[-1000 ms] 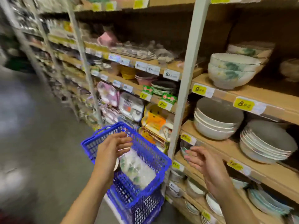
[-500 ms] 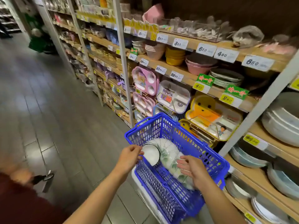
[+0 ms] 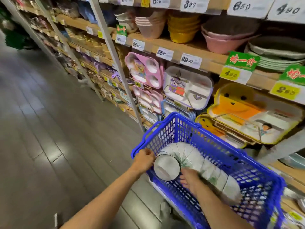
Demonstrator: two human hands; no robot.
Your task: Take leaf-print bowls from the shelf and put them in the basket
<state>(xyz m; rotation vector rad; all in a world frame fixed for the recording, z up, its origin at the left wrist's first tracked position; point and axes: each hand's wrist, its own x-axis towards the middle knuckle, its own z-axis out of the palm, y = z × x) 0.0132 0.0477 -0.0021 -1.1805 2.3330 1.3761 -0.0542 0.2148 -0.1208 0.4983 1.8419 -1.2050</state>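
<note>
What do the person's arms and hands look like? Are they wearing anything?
The left hand and right hand are bare, with no gloves. No watch or bracelet shows on either wrist, and no sleeves come into view on either arm.

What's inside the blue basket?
A curved stack of leaf-print bowls lying sideways, with the right hand resting on it. The floor of the blue basket beneath them is hidden.
</note>
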